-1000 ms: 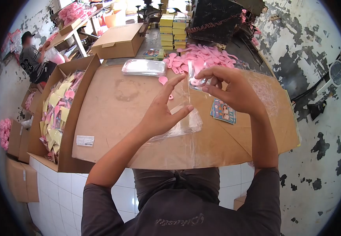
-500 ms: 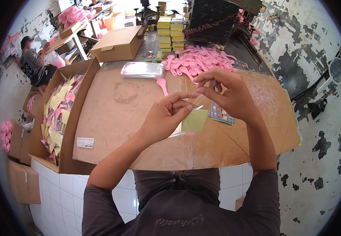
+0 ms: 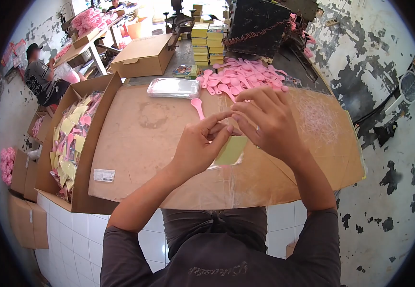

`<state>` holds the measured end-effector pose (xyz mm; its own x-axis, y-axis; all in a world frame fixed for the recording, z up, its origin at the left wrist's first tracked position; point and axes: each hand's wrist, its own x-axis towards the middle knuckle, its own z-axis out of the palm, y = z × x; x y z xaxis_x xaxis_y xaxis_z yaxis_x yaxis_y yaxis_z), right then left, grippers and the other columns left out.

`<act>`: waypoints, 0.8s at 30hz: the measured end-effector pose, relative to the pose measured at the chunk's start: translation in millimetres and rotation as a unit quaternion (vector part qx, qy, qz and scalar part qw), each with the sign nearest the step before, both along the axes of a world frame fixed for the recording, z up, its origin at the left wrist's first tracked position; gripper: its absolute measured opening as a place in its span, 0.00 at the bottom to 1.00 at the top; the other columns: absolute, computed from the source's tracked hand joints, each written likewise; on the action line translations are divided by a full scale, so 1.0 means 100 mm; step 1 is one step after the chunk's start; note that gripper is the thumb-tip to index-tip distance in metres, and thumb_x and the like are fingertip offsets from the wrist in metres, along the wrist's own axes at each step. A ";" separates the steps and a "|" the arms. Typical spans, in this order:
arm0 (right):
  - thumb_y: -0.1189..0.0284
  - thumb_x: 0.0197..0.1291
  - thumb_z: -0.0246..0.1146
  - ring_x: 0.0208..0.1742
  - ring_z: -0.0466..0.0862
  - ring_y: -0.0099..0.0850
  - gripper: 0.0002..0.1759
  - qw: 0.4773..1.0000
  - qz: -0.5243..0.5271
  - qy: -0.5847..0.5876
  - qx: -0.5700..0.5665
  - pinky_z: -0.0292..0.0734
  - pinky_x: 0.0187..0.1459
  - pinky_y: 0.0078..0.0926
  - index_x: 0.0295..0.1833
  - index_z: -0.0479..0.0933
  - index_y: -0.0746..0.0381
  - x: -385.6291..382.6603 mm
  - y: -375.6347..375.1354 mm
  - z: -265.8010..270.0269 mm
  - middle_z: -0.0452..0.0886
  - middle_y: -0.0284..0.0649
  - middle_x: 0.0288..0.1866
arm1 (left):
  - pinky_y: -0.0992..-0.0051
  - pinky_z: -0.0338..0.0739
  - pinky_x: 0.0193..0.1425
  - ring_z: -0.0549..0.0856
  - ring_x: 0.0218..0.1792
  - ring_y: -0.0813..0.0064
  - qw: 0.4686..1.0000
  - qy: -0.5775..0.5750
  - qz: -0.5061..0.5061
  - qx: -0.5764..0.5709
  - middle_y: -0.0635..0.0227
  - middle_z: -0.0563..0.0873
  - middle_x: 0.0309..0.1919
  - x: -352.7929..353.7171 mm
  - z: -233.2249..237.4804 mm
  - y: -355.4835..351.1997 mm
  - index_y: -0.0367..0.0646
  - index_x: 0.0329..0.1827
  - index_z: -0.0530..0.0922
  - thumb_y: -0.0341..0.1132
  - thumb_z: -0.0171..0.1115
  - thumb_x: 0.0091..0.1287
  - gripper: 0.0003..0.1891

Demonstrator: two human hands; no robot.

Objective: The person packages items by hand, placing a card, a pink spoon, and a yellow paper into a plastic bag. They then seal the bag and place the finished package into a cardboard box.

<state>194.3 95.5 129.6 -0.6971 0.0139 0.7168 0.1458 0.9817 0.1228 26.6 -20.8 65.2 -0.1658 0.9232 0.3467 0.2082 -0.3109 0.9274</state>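
Note:
My left hand (image 3: pixel 199 147) is closed, thumb against fingers, on the upper edge of a small clear plastic bag. A yellow-green card (image 3: pixel 231 150) shows in the bag, with a faint pink patch near its lower end. My right hand (image 3: pixel 275 123) bends over the bag's top edge, its thumb and forefinger pinched together beside my left fingertips. Whatever lies between those right fingertips is too small to make out. A single pink spoon (image 3: pixel 197 108) lies just beyond my left hand.
Behind my hands lie a pile of pink spoons (image 3: pixel 245 76) and a stack of clear bags (image 3: pixel 173 88). An open carton (image 3: pixel 109 103) of filled bags stands left. Clear plastic scraps (image 3: pixel 320 119) lie right. Stacked cards (image 3: pixel 200 45) stand at the back; another person (image 3: pixel 42 74) sits far left.
My right hand has come down and left, closer to my left fingertips. The bag with the card has shifted slightly left and tilted. The printed cards under my right wrist are now covered.

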 end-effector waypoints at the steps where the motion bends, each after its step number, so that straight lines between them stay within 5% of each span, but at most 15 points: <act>1: 0.75 0.53 0.73 0.52 0.83 0.36 0.12 1.000 -0.002 -0.003 0.009 0.73 0.53 0.35 0.44 0.84 0.58 -0.02 0.00 -0.03 0.83 0.36 0.49 | 0.75 0.86 0.54 0.92 0.48 0.74 0.999 0.039 0.016 0.007 0.56 0.94 0.46 0.01 -0.01 -0.01 0.29 0.70 0.77 0.27 0.60 0.79 0.19; 7: 0.74 0.52 0.70 0.46 0.81 0.35 0.08 0.994 -0.030 -0.036 0.099 0.73 0.49 0.33 0.39 0.81 0.59 -0.13 0.04 -0.19 0.80 0.36 0.43 | 0.72 0.88 0.51 0.94 0.44 0.72 0.975 0.217 0.050 0.025 0.56 0.94 0.42 0.03 0.00 -0.04 0.30 0.70 0.77 0.29 0.64 0.77 0.21; 10: 0.75 0.56 0.69 0.42 0.80 0.32 0.06 0.997 -0.057 0.050 -0.004 0.73 0.44 0.32 0.38 0.79 0.61 -0.07 0.28 -0.16 0.79 0.37 0.39 | 0.72 0.88 0.53 0.94 0.45 0.73 0.984 0.176 0.020 -0.008 0.56 0.94 0.42 -0.04 -0.02 -0.03 0.30 0.70 0.77 0.30 0.64 0.77 0.21; 13: 0.75 0.64 0.67 0.37 0.81 0.25 0.04 0.932 0.012 0.026 -0.360 0.73 0.40 0.29 0.38 0.78 0.62 0.25 0.52 -0.06 0.78 0.34 0.33 | 0.73 0.86 0.56 0.93 0.48 0.75 0.997 0.063 -0.005 -0.039 0.57 0.94 0.44 -0.15 -0.10 0.01 0.30 0.70 0.77 0.30 0.63 0.78 0.20; 15: 0.72 0.71 0.66 0.34 0.80 0.20 0.07 0.792 0.061 -0.112 -0.597 0.74 0.40 0.25 0.40 0.78 0.64 0.71 0.62 0.07 0.78 0.30 0.31 | 0.74 0.86 0.57 0.92 0.50 0.77 0.999 0.007 -0.007 -0.053 0.57 0.94 0.46 -0.23 -0.14 0.03 0.30 0.70 0.77 0.30 0.63 0.79 0.20; 17: 0.72 0.74 0.64 0.32 0.81 0.19 0.06 0.719 0.140 -0.103 -0.672 0.76 0.40 0.22 0.44 0.79 0.64 1.25 1.15 -0.09 0.80 0.30 0.31 | 0.76 0.85 0.59 0.90 0.52 0.78 0.997 -0.026 -0.008 -0.067 0.57 0.93 0.48 -0.29 -0.16 0.05 0.30 0.71 0.77 0.29 0.62 0.79 0.20; 20: 0.76 0.69 0.65 0.42 0.87 0.28 0.08 0.802 -0.105 -0.028 -0.587 0.79 0.48 0.27 0.52 0.81 0.66 1.53 1.59 -0.23 0.86 0.41 0.41 | 0.78 0.85 0.59 0.90 0.52 0.78 0.997 -0.052 -0.006 -0.064 0.57 0.93 0.51 -0.35 -0.22 0.09 0.30 0.71 0.76 0.28 0.64 0.78 0.21; 24: 0.77 0.67 0.63 0.62 0.80 0.44 0.18 0.901 -0.346 -0.013 -0.261 0.74 0.64 0.35 0.62 0.79 0.64 1.75 1.67 -0.75 0.82 0.48 0.59 | 0.77 0.85 0.58 0.91 0.52 0.77 0.995 -0.077 -0.008 -0.057 0.55 0.92 0.51 -0.33 -0.23 0.11 0.29 0.71 0.76 0.28 0.63 0.79 0.20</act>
<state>369.4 262.4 54.9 -0.4090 0.7822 0.4700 0.7483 0.5823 -0.3179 -6.2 -10.1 41.8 -0.1930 0.9580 0.2120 0.0570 -0.2047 0.9772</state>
